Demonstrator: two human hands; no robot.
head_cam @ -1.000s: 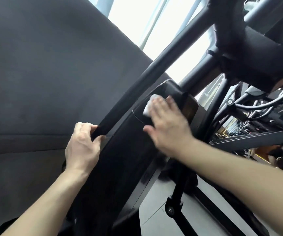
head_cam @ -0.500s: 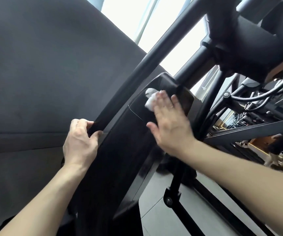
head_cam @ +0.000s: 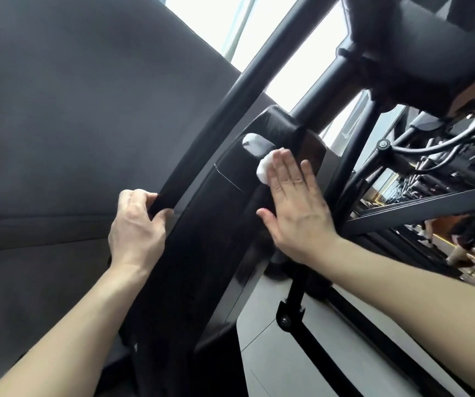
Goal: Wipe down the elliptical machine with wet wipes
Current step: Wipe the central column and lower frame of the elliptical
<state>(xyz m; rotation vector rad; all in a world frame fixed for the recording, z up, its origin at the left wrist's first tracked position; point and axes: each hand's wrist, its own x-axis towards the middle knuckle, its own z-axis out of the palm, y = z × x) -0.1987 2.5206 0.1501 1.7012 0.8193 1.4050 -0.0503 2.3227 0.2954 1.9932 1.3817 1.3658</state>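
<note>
On the elliptical's glossy, curved black shroud (head_cam: pixel 202 239), the right hand (head_cam: pixel 296 207) lies flat, its grip released, straight fingers pressing a white, seemingly bunched wet wipe (head_cam: pixel 262 169) near the shroud's rounded top. Just left of the shroud, the left hand (head_cam: pixel 136 224) has its grip clenched round a matte, round bar (head_cam: pixel 216 124).

Left hand (head_cam: pixel 136 224) curled round a bar (head_cam: pixel 206 138), right hand (head_cam: pixel 296 207) flat, fingers straight
</note>
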